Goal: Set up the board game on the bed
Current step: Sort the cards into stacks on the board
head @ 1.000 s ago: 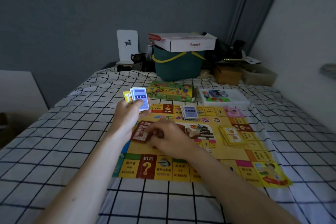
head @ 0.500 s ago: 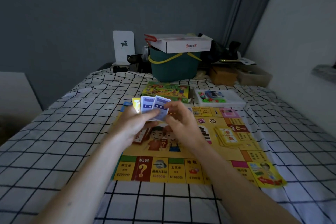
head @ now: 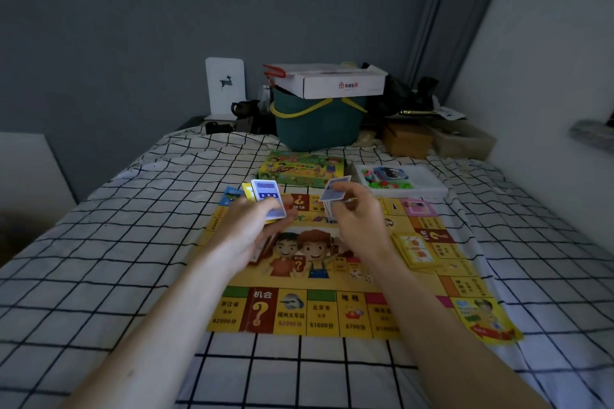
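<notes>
Two bare forearms are reaching from the near edge over the bed [head: 99, 259], which is wearing a white cover with a black grid. The game board [head: 332, 309] is lying flat on it, yellow, with priced squares along its near edge and two cartoon children at its centre. Over the board's far half the left hand [head: 252, 226] is gripping a stack of cards [head: 268, 197], its grip curled round them with the blue-faced top card turned toward the camera. Just to the right, apart from the stack, the right hand [head: 357, 209] is pinching a single blue card [head: 335, 192] between thumb and fingers, the card tilting. A yellow card pile [head: 415, 251] is sitting on the board's right side. Beyond the board's far edge the colourful game box [head: 302, 169] is lying on the bed, with a white tray of small pieces [head: 398, 181] beside it on the right. Farther off, a teal basket [head: 319, 123] with a yellow handle is carrying a white carton [head: 332, 81], and a white stand with a deer figure [head: 226, 86] is standing to the left against the grey wall.
</notes>
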